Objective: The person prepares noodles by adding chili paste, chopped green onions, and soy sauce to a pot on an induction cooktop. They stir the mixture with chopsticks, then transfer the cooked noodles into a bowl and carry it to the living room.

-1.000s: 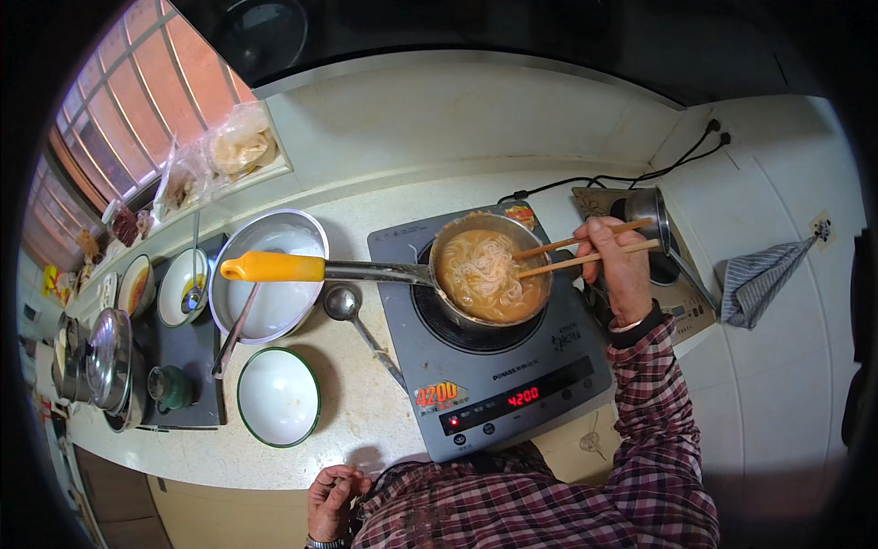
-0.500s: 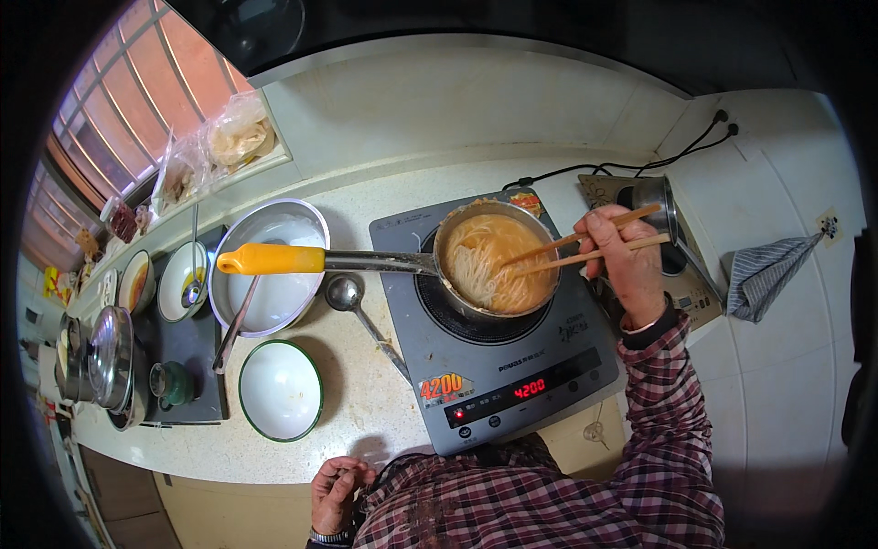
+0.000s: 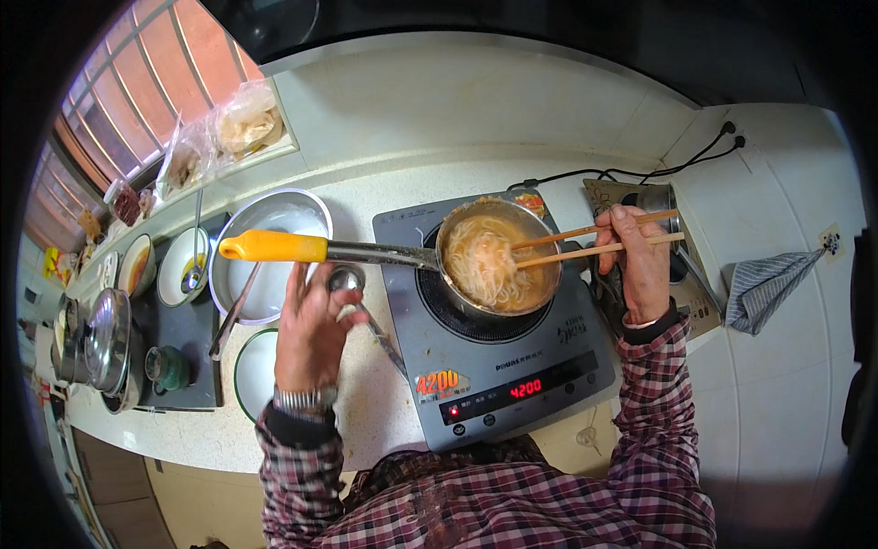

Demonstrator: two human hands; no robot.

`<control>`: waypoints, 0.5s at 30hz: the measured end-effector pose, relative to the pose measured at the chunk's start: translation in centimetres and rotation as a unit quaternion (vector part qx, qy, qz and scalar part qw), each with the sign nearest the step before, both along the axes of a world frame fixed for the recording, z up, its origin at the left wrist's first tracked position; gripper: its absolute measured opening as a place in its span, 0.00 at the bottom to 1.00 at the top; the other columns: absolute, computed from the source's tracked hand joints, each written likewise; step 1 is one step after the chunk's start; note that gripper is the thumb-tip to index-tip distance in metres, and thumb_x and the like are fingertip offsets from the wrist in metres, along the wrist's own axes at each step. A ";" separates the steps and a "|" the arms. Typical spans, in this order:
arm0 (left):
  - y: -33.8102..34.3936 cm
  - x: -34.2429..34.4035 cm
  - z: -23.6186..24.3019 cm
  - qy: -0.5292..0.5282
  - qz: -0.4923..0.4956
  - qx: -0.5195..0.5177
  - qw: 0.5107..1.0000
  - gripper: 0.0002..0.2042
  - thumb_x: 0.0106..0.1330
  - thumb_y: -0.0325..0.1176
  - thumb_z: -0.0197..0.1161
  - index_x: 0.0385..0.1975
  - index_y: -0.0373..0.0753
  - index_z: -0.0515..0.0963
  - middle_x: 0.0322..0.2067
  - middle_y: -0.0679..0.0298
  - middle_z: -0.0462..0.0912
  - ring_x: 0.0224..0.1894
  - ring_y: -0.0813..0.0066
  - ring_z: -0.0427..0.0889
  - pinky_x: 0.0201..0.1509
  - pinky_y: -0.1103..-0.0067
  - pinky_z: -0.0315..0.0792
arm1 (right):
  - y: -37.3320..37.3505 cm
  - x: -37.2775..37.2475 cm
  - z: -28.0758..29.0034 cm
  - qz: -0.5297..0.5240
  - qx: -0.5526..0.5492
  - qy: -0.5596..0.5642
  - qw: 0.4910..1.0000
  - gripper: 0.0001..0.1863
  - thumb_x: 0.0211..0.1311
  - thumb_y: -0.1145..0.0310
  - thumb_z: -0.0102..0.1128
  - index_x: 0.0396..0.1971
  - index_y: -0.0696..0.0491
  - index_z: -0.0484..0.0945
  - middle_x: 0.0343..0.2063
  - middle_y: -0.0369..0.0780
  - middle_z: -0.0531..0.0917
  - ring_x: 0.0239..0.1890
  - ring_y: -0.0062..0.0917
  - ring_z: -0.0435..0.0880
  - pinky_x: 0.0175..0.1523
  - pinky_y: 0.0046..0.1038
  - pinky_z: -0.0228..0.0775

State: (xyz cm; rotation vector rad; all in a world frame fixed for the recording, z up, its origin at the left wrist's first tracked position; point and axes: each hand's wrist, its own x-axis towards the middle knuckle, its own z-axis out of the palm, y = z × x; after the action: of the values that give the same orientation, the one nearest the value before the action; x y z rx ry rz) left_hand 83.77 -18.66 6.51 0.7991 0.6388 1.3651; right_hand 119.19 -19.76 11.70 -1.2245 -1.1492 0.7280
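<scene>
Head view: right hand [image 3: 640, 270] closed on a pair of chopsticks [image 3: 594, 240], tips down in the noodles [image 3: 485, 261] inside the saucepan [image 3: 498, 256], which sits on the induction cooker [image 3: 494, 366] on the table [image 3: 384, 197]. Left hand [image 3: 311, 334] loosely curled at a metal ladle [image 3: 352, 284], just below the pan's yellow handle [image 3: 273, 245]; whether it truly grips the ladle, cannot tell. Step looks like stirring or loosening noodles mid-cook. Next move likely needs the pan steadied by its handle while lifting strands. Ladle shaft partly hidden under the hand; the bowl [image 3: 254, 371] beside it half covered by the wrist; window-sill bags blurred.
</scene>
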 end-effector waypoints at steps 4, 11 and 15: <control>4.2 1.2 0.6 -0.038 0.002 -0.007 0.999 0.21 0.66 0.37 0.58 0.56 0.38 0.64 0.47 0.59 0.75 0.30 0.77 0.77 0.34 0.78 0.74 | -0.2 -1.2 -0.5 0.032 -0.025 0.053 0.998 0.17 0.67 0.58 0.50 0.31 0.58 0.75 0.19 0.35 0.76 0.15 0.15 0.71 0.21 0.16 0.63; 5.0 1.5 0.0 0.000 0.027 0.017 0.999 0.08 0.66 0.35 0.58 0.39 0.39 0.72 0.38 0.58 0.79 0.24 0.79 0.74 0.31 0.80 0.72 | 0.4 -2.2 -1.4 0.042 -0.086 -0.062 0.993 0.13 0.66 0.63 0.53 0.32 0.58 0.78 0.21 0.34 0.76 0.17 0.13 0.71 0.22 0.14 0.63; 5.0 1.4 0.0 0.009 0.032 0.019 0.999 0.08 0.66 0.35 0.58 0.38 0.39 0.72 0.37 0.59 0.79 0.23 0.79 0.73 0.31 0.80 0.72 | -0.2 -1.5 0.7 0.069 -0.071 -0.127 0.987 0.12 0.65 0.65 0.54 0.30 0.58 0.79 0.20 0.34 0.77 0.16 0.13 0.71 0.20 0.14 0.62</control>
State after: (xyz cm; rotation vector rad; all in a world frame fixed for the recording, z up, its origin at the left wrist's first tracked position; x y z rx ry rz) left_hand 85.18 -13.62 6.53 0.8284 0.6585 1.4332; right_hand 117.65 -19.93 12.36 -1.3987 -1.4223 0.7834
